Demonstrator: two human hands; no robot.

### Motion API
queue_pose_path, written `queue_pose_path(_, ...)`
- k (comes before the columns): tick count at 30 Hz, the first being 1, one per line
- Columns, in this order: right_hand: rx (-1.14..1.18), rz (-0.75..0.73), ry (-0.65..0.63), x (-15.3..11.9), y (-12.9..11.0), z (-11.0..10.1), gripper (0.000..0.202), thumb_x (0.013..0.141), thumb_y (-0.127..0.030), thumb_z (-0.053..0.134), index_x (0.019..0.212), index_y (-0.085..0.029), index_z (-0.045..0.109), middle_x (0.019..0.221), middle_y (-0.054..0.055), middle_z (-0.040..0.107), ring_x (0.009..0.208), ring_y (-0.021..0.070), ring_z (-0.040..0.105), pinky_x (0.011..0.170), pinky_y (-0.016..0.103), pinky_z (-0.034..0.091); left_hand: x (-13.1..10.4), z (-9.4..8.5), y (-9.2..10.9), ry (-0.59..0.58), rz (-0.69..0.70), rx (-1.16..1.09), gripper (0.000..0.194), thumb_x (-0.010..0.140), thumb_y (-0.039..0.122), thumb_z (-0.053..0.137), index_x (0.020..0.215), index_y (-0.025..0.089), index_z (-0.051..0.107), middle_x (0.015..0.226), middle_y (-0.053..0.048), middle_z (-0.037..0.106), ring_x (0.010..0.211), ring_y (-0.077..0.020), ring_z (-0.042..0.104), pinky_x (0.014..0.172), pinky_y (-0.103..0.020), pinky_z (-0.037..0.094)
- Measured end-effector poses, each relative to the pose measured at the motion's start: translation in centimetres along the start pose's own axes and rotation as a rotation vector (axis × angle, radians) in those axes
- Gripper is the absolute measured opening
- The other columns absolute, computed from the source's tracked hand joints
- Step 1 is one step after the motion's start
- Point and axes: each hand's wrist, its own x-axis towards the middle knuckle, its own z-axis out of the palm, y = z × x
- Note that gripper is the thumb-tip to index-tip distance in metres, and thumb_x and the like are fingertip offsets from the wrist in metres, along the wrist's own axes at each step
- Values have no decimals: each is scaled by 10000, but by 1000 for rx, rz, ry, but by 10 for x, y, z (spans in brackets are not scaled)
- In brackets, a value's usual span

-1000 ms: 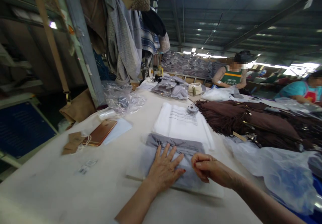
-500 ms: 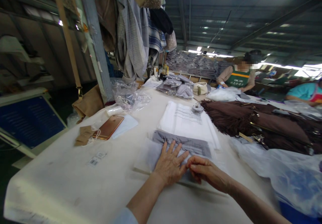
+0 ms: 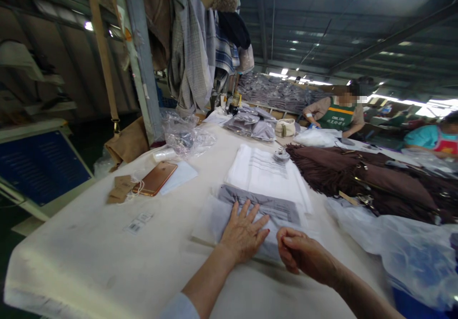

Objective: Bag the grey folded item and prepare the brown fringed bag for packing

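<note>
My left hand (image 3: 243, 233) lies flat with spread fingers on a translucent plastic bag (image 3: 211, 221) that has a folded grey cloth piece (image 3: 265, 202) showing at its far end. Just right of it, over the bag's near right part, is my right hand (image 3: 300, 254). Its fingers are curled in against the thumb, and whatever they may hold is hidden. Beyond the bag lies a stack of white printed bags (image 3: 265, 171), with a roll of clear tape (image 3: 281, 154) on its far right corner.
On the left of the table are a phone (image 3: 156, 178), brown tags (image 3: 120, 188) with white string, and a barcode label (image 3: 139, 223). Dark brown fringed bags (image 3: 375, 175) and clear plastic (image 3: 400, 242) cover the right side. Across the table works a person in a green apron (image 3: 334, 118).
My right hand has moved a little to the right, away from my left thumb, with its fingers still curled. My left hand stays pressed on the bag.
</note>
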Motion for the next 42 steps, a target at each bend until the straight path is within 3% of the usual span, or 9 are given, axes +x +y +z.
queue_pose_path(6, 29, -20, 105, 2, -5, 2, 233, 698, -374, 675, 738, -189, 539, 542, -50, 474, 445, 64, 418, 420, 195, 280, 0, -4, -1, -44, -13, -41, 527, 869, 613, 241, 1286, 345, 421, 1408, -61, 396, 1331, -319, 264, 1047, -624, 221)
queue_pose_path(14, -146, -82, 187, 12, 11, 2, 254, 689, -396, 690, 767, -194, 556, 569, -45, 507, 484, 76, 437, 447, 213, 301, -1, -4, 0, -31, -16, -55, 490, 891, 569, 231, 1276, 342, 432, 1410, -60, 393, 1333, -309, 263, 1053, -612, 215)
queue_pose_path(21, -277, -84, 115, 16, 11, 9, 211, 725, -362, 667, 823, -188, 599, 589, -46, 504, 531, 77, 442, 515, 225, 332, -2, -7, -1, -65, 14, -24, 454, 922, 487, 207, 1325, 346, 360, 1427, -71, 362, 1339, -323, 239, 1041, -623, 221)
queue_pose_path(30, -144, -24, 159, 16, 16, 11, 234, 685, -362, 701, 742, -173, 575, 589, -39, 510, 490, 71, 443, 466, 217, 311, 0, -10, 1, -45, 29, 76, 401, 939, 394, 241, 1327, 384, 343, 1410, -44, 396, 1322, -302, 291, 1021, -593, 275)
queue_pose_path(35, -134, 110, 264, 14, 11, 15, 299, 629, -382, 729, 697, -157, 544, 549, -48, 488, 448, 53, 408, 439, 206, 281, 0, -5, 1, -13, 19, 115, 404, 936, 369, 269, 1332, 355, 345, 1399, -36, 415, 1314, -288, 309, 1028, -579, 282)
queue_pose_path(39, -329, 188, 384, 12, 4, 18, 344, 616, -457, 676, 627, -172, 484, 528, -52, 479, 429, 53, 389, 435, 212, 274, 0, -2, 1, 21, 14, 136, 402, 934, 368, 292, 1331, 346, 350, 1377, -31, 444, 1297, -284, 340, 1025, -576, 292)
queue_pose_path(42, -721, 154, 417, 12, -2, 19, 340, 711, -502, 505, 572, -202, 427, 470, -56, 427, 403, 72, 359, 427, 234, 266, 1, 0, 2, 33, 23, 143, 412, 931, 374, 301, 1338, 326, 343, 1371, -39, 452, 1288, -297, 352, 1015, -588, 300)
